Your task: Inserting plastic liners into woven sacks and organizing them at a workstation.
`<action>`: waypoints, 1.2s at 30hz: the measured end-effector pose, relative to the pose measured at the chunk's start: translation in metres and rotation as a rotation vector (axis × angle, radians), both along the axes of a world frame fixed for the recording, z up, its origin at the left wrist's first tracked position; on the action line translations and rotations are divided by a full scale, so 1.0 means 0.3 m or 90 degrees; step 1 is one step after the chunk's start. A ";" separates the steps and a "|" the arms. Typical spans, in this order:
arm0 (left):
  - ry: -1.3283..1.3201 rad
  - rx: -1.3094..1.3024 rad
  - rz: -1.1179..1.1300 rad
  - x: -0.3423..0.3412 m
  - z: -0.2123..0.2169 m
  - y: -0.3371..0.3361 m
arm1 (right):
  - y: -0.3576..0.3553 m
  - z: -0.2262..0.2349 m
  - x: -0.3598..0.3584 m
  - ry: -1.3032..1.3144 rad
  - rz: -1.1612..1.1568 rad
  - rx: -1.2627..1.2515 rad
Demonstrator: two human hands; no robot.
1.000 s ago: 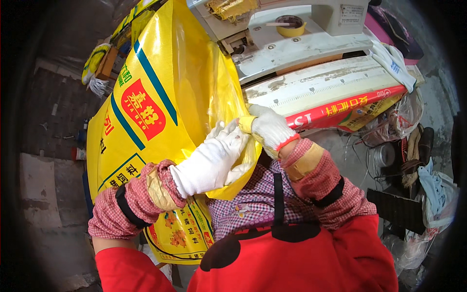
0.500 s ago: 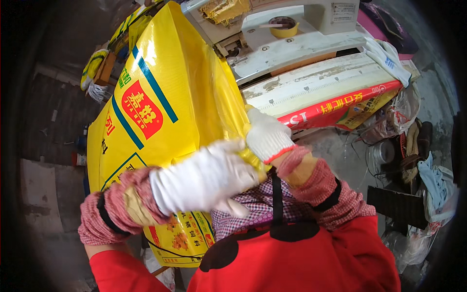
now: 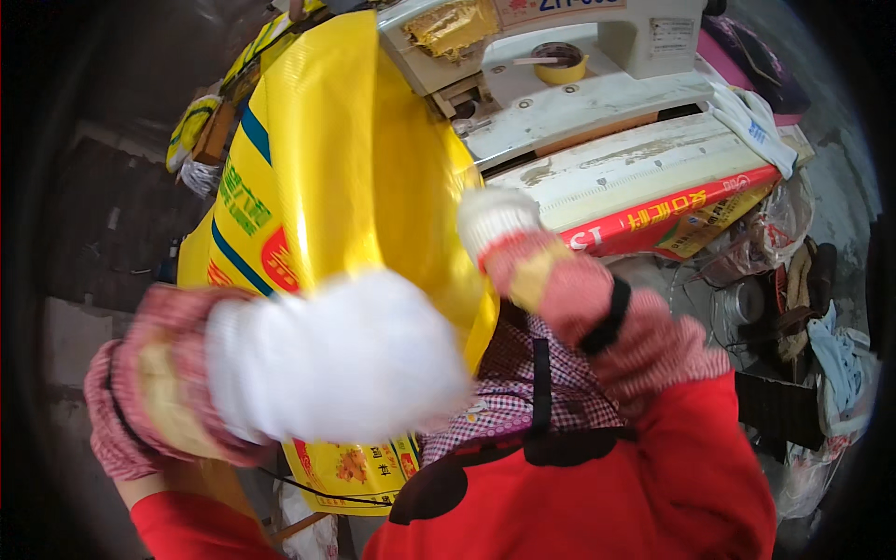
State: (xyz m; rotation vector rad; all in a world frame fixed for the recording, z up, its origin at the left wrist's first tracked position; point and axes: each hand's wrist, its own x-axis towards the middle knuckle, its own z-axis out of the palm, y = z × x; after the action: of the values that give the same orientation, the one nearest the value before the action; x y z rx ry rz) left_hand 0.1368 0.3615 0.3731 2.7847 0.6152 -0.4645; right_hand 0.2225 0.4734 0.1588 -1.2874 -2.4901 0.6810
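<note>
A large yellow plastic sack point(image 3: 341, 168) with green stripes and a red emblem stands tilted in front of me, its side creased. My right hand point(image 3: 501, 217), in a white knit glove, is closed at the sack's right edge, beside the sewing machine; its fingertips are hidden. Over the sack's lower front is my left hand point(image 3: 350, 359), white-gloved and smeared by motion. Its fingers cannot be made out, nor whether it touches the sack.
A pale industrial sewing machine point(image 3: 644, 107) stands at the back right, a yellow tape roll point(image 3: 560, 67) on its bed. A red printed strip point(image 3: 677, 210) covers the table's front edge. Light-coloured gloves point(image 3: 751, 121) lie at its right end. Shoes point(image 3: 803, 289) and plastic bags point(image 3: 775, 224) crowd the right side.
My left hand has moved left and nearer to me. My right hand has turned and shifted slightly up, still at the sack's edge. The sack's front has folded and its emblem is now partly hidden.
</note>
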 end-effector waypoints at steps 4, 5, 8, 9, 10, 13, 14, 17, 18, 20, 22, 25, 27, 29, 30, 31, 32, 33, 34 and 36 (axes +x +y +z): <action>-0.078 0.025 0.056 0.098 -0.262 -0.016 | 0.137 -0.096 -0.047 0.252 0.133 0.302; -0.159 0.010 0.098 0.099 -0.288 0.014 | 0.139 -0.077 -0.058 0.230 0.125 0.279; -0.156 0.100 0.072 0.089 -0.286 0.082 | 0.087 -0.012 -0.054 0.162 0.077 0.189; -0.144 0.150 0.067 0.103 -0.259 0.125 | 0.055 0.013 -0.013 0.119 0.039 0.131; -0.132 0.199 0.061 0.121 -0.230 0.176 | 0.013 0.043 0.022 0.070 -0.013 0.084; -0.074 0.350 0.061 0.151 -0.179 0.329 | -0.091 0.084 0.057 -0.052 -0.116 0.008; 0.046 0.367 0.156 0.117 -0.185 0.398 | -0.118 0.077 0.035 -0.078 -0.140 0.002; 0.305 0.246 0.281 0.007 -0.258 0.489 | -0.138 0.067 0.044 -0.089 -0.206 0.019; 0.371 0.174 0.281 0.000 -0.288 0.470 | -0.123 0.047 0.051 -0.036 -0.193 -0.017; 0.410 0.008 0.280 -0.023 -0.364 0.377 | -0.142 0.044 0.092 -0.042 -0.166 -0.025; 0.372 -0.158 0.245 -0.067 -0.449 0.247 | -0.158 0.058 0.124 -0.019 -0.135 -0.071; 0.288 -0.276 0.254 -0.132 -0.539 0.048 | -0.219 0.005 0.150 0.090 -0.125 -0.071; 0.296 -0.240 0.296 -0.107 -0.472 0.044 | -0.248 0.002 0.155 0.020 -0.117 -0.063; 0.197 -0.108 0.511 -0.071 -0.393 0.078 | -0.266 -0.018 0.170 0.132 -0.138 -0.054; 0.079 0.006 0.544 -0.062 -0.385 0.082 | -0.269 -0.023 0.188 0.149 -0.096 -0.110; -0.041 0.121 0.572 -0.050 -0.381 0.087 | -0.278 -0.029 0.200 0.146 -0.095 -0.113; -0.011 0.163 0.555 -0.033 -0.372 0.092 | -0.293 -0.033 0.206 0.189 -0.087 -0.182; -0.011 0.162 0.559 -0.028 -0.390 0.088 | -0.306 -0.037 0.212 0.231 -0.079 -0.252; -0.062 0.169 0.512 -0.029 -0.421 0.083 | -0.313 -0.041 0.218 0.273 -0.072 -0.321; -0.117 0.121 0.469 -0.044 -0.493 0.076 | -0.319 -0.060 0.246 0.307 -0.071 -0.338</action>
State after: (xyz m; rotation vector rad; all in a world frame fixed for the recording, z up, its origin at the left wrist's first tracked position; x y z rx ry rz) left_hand 0.1236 0.3842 0.2252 2.4591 1.5988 0.0082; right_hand 0.2964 0.3778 0.1408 -1.2130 -1.8964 1.4901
